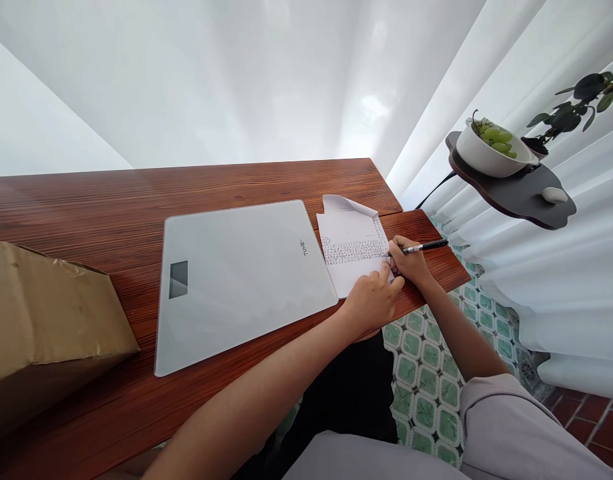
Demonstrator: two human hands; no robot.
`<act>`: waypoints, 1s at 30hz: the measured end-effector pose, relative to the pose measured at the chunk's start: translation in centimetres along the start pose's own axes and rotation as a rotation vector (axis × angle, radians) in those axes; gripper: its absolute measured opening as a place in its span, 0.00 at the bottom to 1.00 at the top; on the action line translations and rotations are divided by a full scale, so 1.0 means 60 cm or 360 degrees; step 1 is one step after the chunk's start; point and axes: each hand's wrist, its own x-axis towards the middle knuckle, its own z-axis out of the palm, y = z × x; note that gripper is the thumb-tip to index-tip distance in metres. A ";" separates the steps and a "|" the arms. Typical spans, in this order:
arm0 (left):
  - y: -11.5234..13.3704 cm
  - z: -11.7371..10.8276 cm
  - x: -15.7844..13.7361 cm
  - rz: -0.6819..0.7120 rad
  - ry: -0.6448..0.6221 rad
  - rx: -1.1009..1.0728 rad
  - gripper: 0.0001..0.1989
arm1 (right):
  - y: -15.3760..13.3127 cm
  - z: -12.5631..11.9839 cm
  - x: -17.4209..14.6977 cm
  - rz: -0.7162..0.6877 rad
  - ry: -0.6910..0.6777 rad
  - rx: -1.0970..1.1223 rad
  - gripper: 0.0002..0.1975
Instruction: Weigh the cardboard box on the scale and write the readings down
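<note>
pen point(431, 245) is clasped in the right hand point(407, 261) against the paper point(353, 228); the left hand point(372, 297) rests there with its grip released.

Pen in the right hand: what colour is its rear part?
Black; the pen shows best in the head view, pointing out past the right hand.

A pale grey top point(371, 460) with a loose short sleeve point(506, 423), above black legwear point(351, 393).
</note>
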 end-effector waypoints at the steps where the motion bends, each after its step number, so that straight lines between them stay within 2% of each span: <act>1: 0.000 0.000 0.000 0.0000 -0.0001 0.0002 0.11 | 0.000 0.000 0.000 0.0006 0.0000 -0.0005 0.16; 13: -0.001 -0.005 0.000 -0.0011 -0.0049 -0.0002 0.12 | 0.002 0.000 -0.002 -0.0041 0.0046 -0.0029 0.18; 20: 0.000 -0.001 0.001 -0.0006 -0.0040 0.0000 0.10 | -0.005 -0.010 0.004 -0.0136 0.0301 -0.0066 0.20; 25: 0.001 0.001 0.000 0.0001 0.0014 0.0024 0.10 | -0.006 -0.013 0.007 -0.0238 0.0366 -0.0164 0.17; 30: 0.001 0.002 -0.003 0.0042 0.0073 0.0005 0.09 | -0.013 -0.013 0.020 -0.0261 0.0302 -0.0185 0.19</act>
